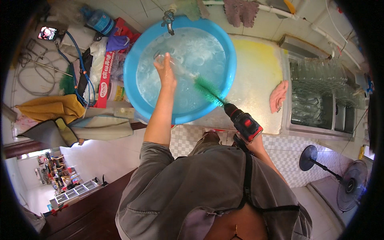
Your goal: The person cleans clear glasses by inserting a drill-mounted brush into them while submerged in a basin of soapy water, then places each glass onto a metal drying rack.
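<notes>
Over a large blue plastic basin (129,81) of cloudy, sudsy water, my left hand (166,72) grips a clear glass bottle (179,68). The bottle slants, its narrower end towards a green bristle brush (207,89). The brush tip is at that end; whether it reaches inside cannot be told. A black and red cordless drill (244,122) carries the brush on a twisted wire shaft in its chuck. My right hand (254,145) holds the drill by its handle, partly hidden behind the drill body. Round bottle shapes show under the water.
A metal tap (169,22) hangs over the basin's far rim. On the worktop (250,90) lies a pink cloth (279,96). Many glass bottles (318,70) fill a steel sink (286,120) at right. A blue hose (78,54) and a red box (105,79) crowd the left. A fan (350,185) stands at lower right.
</notes>
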Tool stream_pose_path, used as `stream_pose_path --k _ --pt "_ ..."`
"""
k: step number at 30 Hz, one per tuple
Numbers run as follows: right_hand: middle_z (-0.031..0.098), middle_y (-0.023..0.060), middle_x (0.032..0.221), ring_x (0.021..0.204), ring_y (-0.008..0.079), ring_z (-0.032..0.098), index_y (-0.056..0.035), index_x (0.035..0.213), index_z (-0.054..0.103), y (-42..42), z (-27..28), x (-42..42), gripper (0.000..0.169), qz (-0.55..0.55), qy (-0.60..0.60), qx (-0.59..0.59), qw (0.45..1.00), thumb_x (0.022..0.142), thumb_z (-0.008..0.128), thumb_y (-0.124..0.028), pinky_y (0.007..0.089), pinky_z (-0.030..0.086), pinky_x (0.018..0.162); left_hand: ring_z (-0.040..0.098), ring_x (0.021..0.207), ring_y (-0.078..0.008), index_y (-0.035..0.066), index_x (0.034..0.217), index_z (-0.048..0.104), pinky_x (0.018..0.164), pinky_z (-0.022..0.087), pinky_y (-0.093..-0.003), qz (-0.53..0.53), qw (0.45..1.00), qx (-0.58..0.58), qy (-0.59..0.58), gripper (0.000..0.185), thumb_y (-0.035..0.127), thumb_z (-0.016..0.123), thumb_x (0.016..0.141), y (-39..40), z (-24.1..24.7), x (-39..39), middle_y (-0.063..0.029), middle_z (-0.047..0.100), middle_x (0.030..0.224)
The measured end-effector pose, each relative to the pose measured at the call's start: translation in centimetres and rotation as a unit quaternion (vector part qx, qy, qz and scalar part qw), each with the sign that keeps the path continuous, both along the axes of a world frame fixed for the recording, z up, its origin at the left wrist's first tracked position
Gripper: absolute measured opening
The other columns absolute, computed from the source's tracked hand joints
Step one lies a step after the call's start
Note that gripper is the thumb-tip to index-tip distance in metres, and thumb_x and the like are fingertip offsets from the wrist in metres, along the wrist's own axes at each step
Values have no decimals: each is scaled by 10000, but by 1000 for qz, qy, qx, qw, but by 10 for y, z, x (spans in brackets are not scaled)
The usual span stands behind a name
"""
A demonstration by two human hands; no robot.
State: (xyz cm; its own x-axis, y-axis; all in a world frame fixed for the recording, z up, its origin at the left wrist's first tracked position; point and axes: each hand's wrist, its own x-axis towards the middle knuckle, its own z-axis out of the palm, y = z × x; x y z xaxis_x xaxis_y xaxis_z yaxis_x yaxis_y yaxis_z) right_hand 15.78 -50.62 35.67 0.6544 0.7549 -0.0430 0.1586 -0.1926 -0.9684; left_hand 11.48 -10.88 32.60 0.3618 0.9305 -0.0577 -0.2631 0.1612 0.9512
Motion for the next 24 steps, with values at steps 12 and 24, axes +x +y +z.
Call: stream_pose_path --k 12,24 --pt "672 90 829 740 184 637 -14 918 635 -47 -25 -3 239 -6 47 4 999 747 745 -139 307 504 716 455 1191 -236 63 1302 361 1011 358 -352 -102 918 348 159 685 140 768 757 -59 64 15 -116 472 1218" --pt "542 258 1215 1168 407 489 -31 1177 598 -96 -67 4 558 44 152 -70 985 626 674 -66 435 379 1003 540 1088 -301 -9 1308 376 936 440 -382 -146 776 460 405 648 64 726 768 -18 -4 -18 -186 503 1212"
